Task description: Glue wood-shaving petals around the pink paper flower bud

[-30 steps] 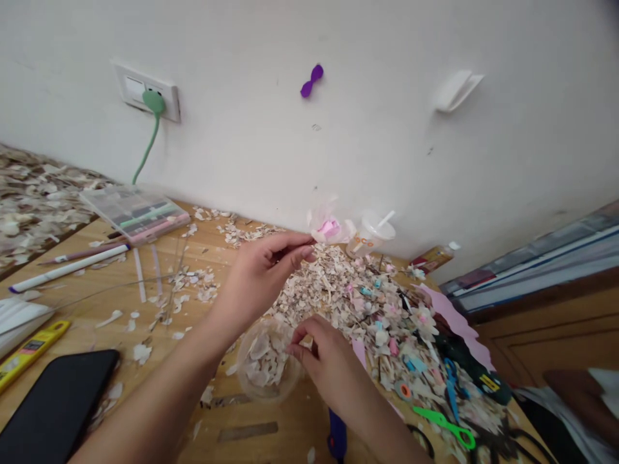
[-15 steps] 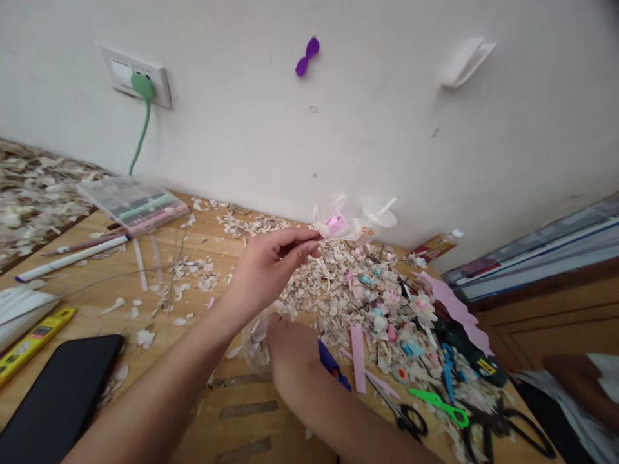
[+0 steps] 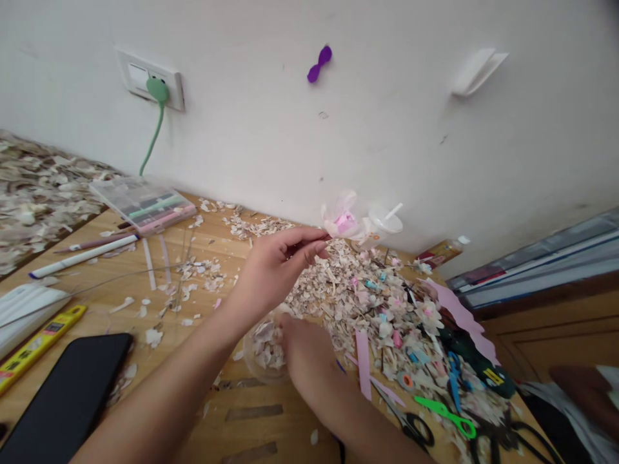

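Observation:
My left hand (image 3: 275,264) is raised above the wooden table (image 3: 213,412), its fingertips pinched on the stem of a small pale flower with a pink centre (image 3: 342,219). My right hand (image 3: 302,351) is lower, its fingers dipping into a clear plastic cup (image 3: 261,351) of whitish flakes that stands on the table. Those fingers are hidden behind the hand. A big heap of the same flakes (image 3: 348,290), mixed with small finished flowers, lies just right of both hands.
A black phone (image 3: 62,399) and a yellow cutter (image 3: 33,345) lie at the near left. Pens (image 3: 82,254) and a clear pen case (image 3: 145,205) sit by the wall. Green scissors (image 3: 442,415), blue scissors (image 3: 454,374) and black scissors (image 3: 411,425) lie at the right. A white lidded cup (image 3: 382,229) stands by the wall.
My right hand moved from the cup's rim down and left, into the cup. My left hand kept the flower held up in about the same place. The view shifted slightly.

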A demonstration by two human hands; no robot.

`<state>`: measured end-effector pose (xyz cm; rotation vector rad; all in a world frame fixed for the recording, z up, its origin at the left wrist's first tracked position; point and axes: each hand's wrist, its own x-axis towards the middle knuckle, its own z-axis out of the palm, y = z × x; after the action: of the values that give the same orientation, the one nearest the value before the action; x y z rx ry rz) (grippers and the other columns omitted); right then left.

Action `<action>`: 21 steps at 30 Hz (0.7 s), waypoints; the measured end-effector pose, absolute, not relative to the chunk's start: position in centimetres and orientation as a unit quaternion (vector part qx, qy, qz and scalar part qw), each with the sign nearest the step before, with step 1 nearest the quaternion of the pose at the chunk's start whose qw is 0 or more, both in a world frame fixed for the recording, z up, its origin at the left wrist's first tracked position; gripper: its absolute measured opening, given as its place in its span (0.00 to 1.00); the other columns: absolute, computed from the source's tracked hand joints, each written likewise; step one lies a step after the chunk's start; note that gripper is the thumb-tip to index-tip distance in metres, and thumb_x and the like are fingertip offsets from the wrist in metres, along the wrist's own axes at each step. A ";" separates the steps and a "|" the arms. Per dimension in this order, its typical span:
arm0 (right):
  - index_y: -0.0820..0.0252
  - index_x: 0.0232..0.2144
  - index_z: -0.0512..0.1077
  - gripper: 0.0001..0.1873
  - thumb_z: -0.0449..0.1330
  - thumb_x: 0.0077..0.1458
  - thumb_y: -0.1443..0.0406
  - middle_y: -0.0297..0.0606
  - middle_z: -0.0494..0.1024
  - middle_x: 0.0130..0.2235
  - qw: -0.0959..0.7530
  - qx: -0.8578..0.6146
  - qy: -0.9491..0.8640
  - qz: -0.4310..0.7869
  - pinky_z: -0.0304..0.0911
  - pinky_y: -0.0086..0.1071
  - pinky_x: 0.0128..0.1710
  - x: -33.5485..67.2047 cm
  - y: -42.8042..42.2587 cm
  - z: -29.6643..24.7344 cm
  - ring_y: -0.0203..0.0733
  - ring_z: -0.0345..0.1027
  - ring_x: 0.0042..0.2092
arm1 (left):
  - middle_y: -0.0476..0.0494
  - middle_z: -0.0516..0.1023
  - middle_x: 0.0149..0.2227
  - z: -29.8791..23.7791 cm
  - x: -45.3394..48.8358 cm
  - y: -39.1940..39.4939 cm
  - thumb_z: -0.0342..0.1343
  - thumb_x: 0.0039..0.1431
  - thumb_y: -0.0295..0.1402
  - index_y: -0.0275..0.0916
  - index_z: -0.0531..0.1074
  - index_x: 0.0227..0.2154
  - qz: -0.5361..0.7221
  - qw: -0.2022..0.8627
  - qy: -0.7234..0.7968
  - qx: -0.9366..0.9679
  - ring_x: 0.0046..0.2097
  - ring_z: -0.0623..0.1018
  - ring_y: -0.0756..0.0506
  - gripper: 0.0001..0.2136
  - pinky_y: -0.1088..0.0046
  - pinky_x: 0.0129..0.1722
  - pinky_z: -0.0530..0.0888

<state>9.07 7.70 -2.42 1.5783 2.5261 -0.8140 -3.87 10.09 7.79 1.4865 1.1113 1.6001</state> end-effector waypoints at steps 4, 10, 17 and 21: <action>0.60 0.43 0.76 0.07 0.65 0.62 0.65 0.35 0.81 0.37 -0.005 0.499 0.814 -0.297 0.70 0.40 0.44 10.7 7.7 -0.4 0.43 0.76 0.40 | 0.50 0.84 0.31 7.8 -3.9 10.1 0.60 0.63 0.32 0.40 0.82 0.38 0.615 0.342 0.427 0.568 0.31 0.77 0.53 0.06 0.79 0.32 0.74; 0.58 0.38 0.78 0.08 0.66 0.57 0.74 0.33 0.84 0.34 -0.113 0.477 0.781 -0.387 0.64 0.28 0.38 11.7 8.0 -0.5 0.37 0.76 0.36 | 0.50 0.84 0.31 7.6 -4.1 10.3 0.60 0.63 0.31 0.40 0.81 0.38 0.617 0.331 0.425 0.574 0.30 0.76 0.52 0.06 0.78 0.31 0.74; 0.58 0.38 0.79 0.06 0.65 0.58 0.71 0.34 0.83 0.35 -0.170 0.461 0.739 -0.461 0.64 0.27 0.36 11.8 8.6 -2.0 0.37 0.74 0.36 | 0.49 0.84 0.30 7.6 -4.0 10.4 0.60 0.63 0.32 0.40 0.82 0.34 0.606 0.330 0.439 0.576 0.30 0.76 0.52 0.06 0.77 0.32 0.74; 0.58 0.34 0.79 0.07 0.64 0.56 0.73 0.33 0.81 0.32 -0.161 0.458 0.730 -0.480 0.63 0.28 0.35 11.7 8.7 -1.7 0.36 0.72 0.34 | 0.48 0.84 0.31 7.7 -4.1 10.4 0.60 0.62 0.32 0.40 0.82 0.33 0.608 0.333 0.441 0.570 0.30 0.76 0.51 0.06 0.76 0.32 0.75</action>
<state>11.74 8.66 -1.71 1.6092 2.5653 -1.6857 -4.14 10.42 7.67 1.4888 1.1518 1.5877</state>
